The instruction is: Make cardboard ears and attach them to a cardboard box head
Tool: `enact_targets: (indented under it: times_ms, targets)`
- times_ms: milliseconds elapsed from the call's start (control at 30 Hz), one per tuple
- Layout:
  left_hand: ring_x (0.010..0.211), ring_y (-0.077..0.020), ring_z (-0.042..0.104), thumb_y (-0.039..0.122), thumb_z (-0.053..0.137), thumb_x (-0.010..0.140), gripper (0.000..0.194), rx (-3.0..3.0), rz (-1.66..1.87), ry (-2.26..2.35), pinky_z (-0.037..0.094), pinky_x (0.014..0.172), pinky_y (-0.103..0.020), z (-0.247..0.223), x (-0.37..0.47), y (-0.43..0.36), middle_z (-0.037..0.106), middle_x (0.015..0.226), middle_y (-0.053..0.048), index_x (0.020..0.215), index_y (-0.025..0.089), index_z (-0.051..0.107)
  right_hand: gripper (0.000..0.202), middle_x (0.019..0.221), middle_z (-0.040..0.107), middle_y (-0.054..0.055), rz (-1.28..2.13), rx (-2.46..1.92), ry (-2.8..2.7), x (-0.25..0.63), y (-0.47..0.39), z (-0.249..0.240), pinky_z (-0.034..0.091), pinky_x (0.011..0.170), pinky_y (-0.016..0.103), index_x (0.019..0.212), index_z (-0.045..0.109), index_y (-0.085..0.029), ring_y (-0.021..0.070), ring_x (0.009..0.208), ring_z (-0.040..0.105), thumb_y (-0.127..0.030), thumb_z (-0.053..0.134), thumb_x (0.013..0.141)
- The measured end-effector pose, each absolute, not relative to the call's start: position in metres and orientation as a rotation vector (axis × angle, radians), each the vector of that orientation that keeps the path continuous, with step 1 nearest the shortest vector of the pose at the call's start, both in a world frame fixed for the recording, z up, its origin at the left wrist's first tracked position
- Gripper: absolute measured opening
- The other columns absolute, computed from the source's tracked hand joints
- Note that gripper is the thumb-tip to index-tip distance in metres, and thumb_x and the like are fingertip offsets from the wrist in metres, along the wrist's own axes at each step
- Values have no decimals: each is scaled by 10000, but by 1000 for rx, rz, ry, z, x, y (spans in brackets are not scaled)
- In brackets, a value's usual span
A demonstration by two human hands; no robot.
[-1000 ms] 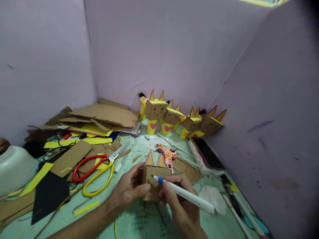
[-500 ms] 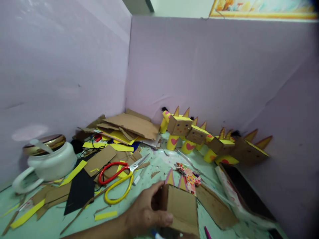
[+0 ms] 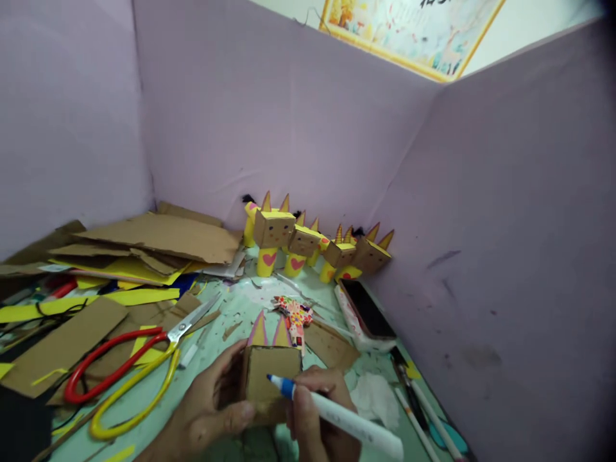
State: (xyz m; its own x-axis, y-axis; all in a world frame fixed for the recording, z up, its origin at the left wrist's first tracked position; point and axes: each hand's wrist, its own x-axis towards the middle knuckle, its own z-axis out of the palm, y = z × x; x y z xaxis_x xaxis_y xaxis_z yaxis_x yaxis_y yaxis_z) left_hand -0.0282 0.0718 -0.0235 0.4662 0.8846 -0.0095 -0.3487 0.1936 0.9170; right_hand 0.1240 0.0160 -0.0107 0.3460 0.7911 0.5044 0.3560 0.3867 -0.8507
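Note:
My left hand (image 3: pixel 206 404) grips a small cardboard box (image 3: pixel 269 366) from its left side, thumb across the lower front. Two pointed ears with purple edges (image 3: pixel 258 330) rise from the box's top. In my right hand (image 3: pixel 327 410) is a white marker (image 3: pixel 356 423) with a blue collar, and its dark tip points at the box's front face. Whether the tip touches the cardboard I cannot tell. That face looks plain brown. Just behind the box lies a flower-patterned cutout (image 3: pixel 294 314).
Red-and-yellow-handled scissors (image 3: pixel 168 337) lie left among cardboard and yellow paper scraps. Stacked cardboard sheets (image 3: pixel 158 237) sit behind. Several cardboard animal figures (image 3: pixel 274 231) stand along the back wall. At right are a phone (image 3: pixel 368 308), crumpled tissue (image 3: pixel 378 398) and brushes (image 3: pixel 409 391).
The view has turned to the right. My right hand has come into sight with the marker, its tip now at the front of the box. My left hand still holds the box.

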Motion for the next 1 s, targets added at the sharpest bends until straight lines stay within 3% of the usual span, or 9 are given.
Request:
enact_targets:
  times_ms: [233, 433, 600, 1000]
  targets:
    - [1290, -390, 372, 402, 781, 615, 740, 1083, 936, 644, 385, 1015, -463, -30, -31, 75, 524, 1336, -118, 1262, 197, 486, 282, 499, 548, -17, 436, -1220, -1200, 107, 25, 1, 385, 407, 220, 728, 571, -195, 119, 416, 501, -419, 490, 882]
    - [1230, -354, 450, 400, 764, 650, 739, 1102, 897, 557, 364, 1027, -460, -27, -31, 76, 533, 1313, -123, 1284, 188, 448, 233, 514, 532, -24, 243, -1259, -1258, 108, 28, 13, 357, 432, 222, 688, 546, -190, 109, 429, 484, -355, 528, 851]
    - [1164, -339, 507, 390, 753, 665, 768, 1106, 871, 486, 363, 1015, -467, -21, -30, 76, 548, 1279, -132, 1312, 161, 409, 265, 512, 494, -37, 341, -1294, -1237, 109, 26, 8, 367, 416, 214, 688, 510, -198, 111, 431, 466, -388, 500, 872]
    - [1177, -345, 499, 381, 766, 658, 850, 1108, 905, 527, 385, 1000, -479, -27, -30, 73, 525, 1302, -171, 1346, 130, 336, 255, 540, 508, -42, 241, -1402, -1268, 106, 25, 18, 366, 445, 222, 699, 483, -209, 113, 456, 481, -388, 471, 881]
